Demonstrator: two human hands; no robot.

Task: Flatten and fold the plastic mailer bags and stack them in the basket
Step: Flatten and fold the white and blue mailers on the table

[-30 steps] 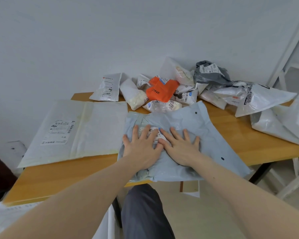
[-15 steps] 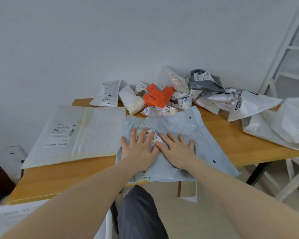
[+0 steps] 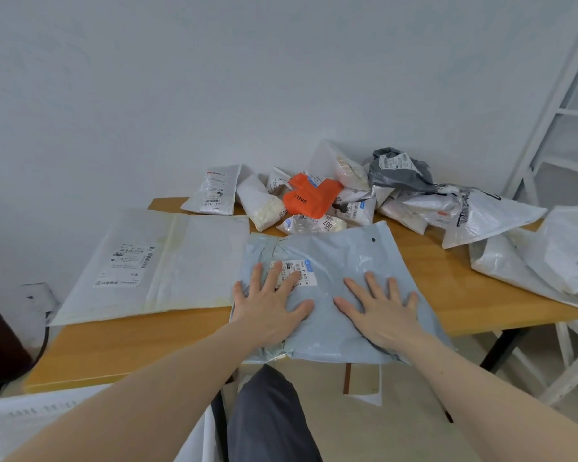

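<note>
Both hands flat, fingers spread, nothing grasped, just pressing down. Left hand [image 3: 269, 306] sits on the near-left part of the pale blue mailer [image 3: 341, 261], fingertips over its shipping label [image 3: 294, 271]. Right hand [image 3: 381, 308] presses the near-right part, a clear gap between the two thumbs.

The mailer lies on the wooden table [image 3: 141, 341], centre front, near edge hanging just off the table's front edge. Surface looks mostly smooth, some wrinkles toward the far left corner.

Step in hand, my read: flattening. No fold visible yet.

Next move likely needs one hand to stay as anchor while the other takes an edge and brings it over; slick plastic will tend to slide or spring back, so the crease wants a firm press. The overhang at the front could let it slip off.

Around it: large white mailer [image 3: 154, 261] lying flat just left, its edge touching or nearly touching the blue one. Heap of crumpled bags at the back against the wall, incl. an orange bag [image 3: 309, 198] and a grey bag [image 3: 397, 171]. More white bags [image 3: 548, 258] far right.

No basket in view, so I can't tell where the stack goes.
</note>
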